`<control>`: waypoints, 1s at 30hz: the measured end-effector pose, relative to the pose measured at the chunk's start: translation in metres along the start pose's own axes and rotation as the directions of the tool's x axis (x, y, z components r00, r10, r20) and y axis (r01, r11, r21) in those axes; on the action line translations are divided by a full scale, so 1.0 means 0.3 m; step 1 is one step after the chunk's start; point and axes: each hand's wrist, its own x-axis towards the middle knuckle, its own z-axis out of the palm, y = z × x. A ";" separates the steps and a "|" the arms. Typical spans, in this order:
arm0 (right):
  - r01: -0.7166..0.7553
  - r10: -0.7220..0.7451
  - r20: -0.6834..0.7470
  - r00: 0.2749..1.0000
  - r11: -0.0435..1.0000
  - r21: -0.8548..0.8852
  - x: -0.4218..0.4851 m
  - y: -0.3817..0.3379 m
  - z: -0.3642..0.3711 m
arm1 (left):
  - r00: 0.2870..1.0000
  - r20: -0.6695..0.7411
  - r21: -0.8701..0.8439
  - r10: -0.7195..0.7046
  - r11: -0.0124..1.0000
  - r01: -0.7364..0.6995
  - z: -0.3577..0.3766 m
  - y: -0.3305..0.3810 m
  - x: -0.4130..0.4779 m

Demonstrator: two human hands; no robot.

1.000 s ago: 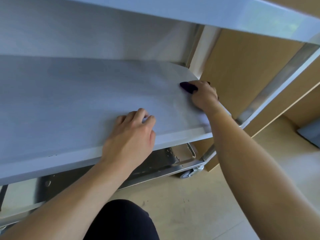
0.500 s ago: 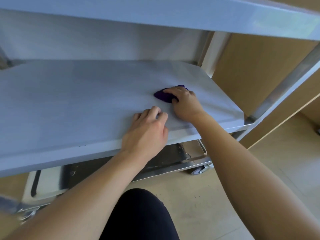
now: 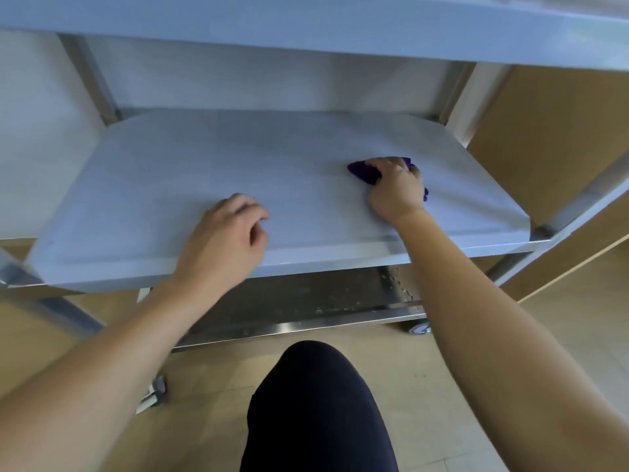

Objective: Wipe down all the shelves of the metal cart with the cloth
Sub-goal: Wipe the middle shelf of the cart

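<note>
Head view, crouched at the cart.

- Right hand [image 3: 394,189]: fingers curled down over the purple cloth [image 3: 363,172], clamped on it and pressing it to the middle shelf [image 3: 204,165], right of centre.
- Left hand [image 3: 228,229]: holds nothing; fingers loosely curled, resting on the same shelf by its near edge, likely as a brace.
- Hands well apart.

Change: a second ago the cloth was at the shelf's far right corner. Half a second ago it had been drawn in, almost against the left hand. Now it sits out to the right again, and the gap between the hands has reopened. The left hand has stayed by the near edge throughout. Reads as back-and-forth strokes over the right half of this shelf.

Meaning for the task: middle shelf under way; its left half looks not yet reached, though I can't tell from the surface. The top shelf [image 3: 306,28] shows only its underside and edge, state unknown. The bottom shelf [image 3: 289,298] shows specks and marks, so probably still to do.

Outward: wheel [image 3: 419,327] under the near right corner, dark-clad knee [image 3: 316,403] in front, pale floor [image 3: 459,386].
</note>
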 end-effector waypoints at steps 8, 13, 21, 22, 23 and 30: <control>0.418 -0.427 0.105 0.898 0.903 0.097 -0.088 -0.333 0.145 | 1.000 -0.017 -0.013 -0.022 1.000 0.022 0.003 -0.009 -0.011; 0.418 -0.428 0.056 0.902 0.899 0.131 -0.067 -0.207 0.100 | 0.999 -0.025 -0.020 -0.022 1.000 0.022 0.005 -0.008 -0.024; 0.021 -0.028 0.082 0.996 0.995 0.093 0.192 -0.297 0.117 | 0.998 -0.043 0.029 -0.053 0.998 0.054 0.018 0.009 -0.022; 0.072 -0.082 0.082 0.993 0.991 0.114 0.199 -0.352 0.141 | 0.997 -0.051 0.040 -0.057 0.997 0.059 0.019 0.009 -0.023; 0.146 -0.160 0.093 0.983 0.980 0.138 0.201 -0.413 0.167 | 0.996 -0.057 0.047 -0.061 0.997 0.064 0.020 0.009 -0.023; 0.472 -0.503 0.179 0.846 0.861 0.190 0.143 -0.538 0.248 | 0.997 -0.048 0.017 -0.059 0.998 0.060 0.010 -0.011 -0.027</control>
